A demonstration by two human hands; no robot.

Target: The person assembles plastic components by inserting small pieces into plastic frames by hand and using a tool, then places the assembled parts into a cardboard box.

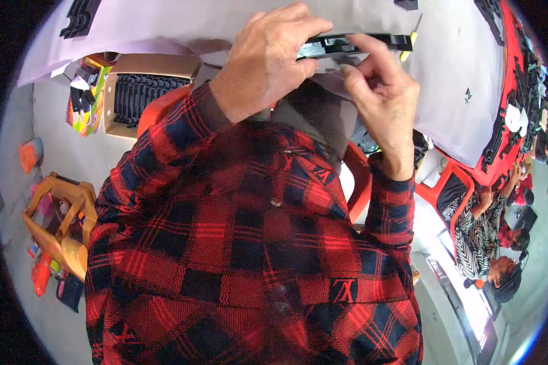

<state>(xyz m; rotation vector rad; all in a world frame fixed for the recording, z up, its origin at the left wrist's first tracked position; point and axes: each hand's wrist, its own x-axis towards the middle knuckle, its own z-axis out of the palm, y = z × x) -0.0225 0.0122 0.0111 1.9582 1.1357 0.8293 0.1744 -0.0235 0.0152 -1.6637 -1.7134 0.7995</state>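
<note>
A curved black plastic strip [399, 42] is held up over the near edge of the light-covered table. My left hand [265, 61] grips its left end, with fingers on the far edge and thumb on the near edge. A pale, shiny patch shows on the strip beside that thumb. My right hand [386, 91] is at the strip's middle. Its index fingertip touches the strip, while the thumb sits lower, apart from the index finger; the other fingers are curled. Beyond the strip's right end lies a screwdriver [404, 55] with a yellow handle.
Black plastic parts [81, 17] lie at the table's far left. Below left stands a cardboard box [122, 126] of similar parts, beside a wooden stool [73, 201]. At right, more black parts rest on a red cloth [510, 91], near seated people [478, 243].
</note>
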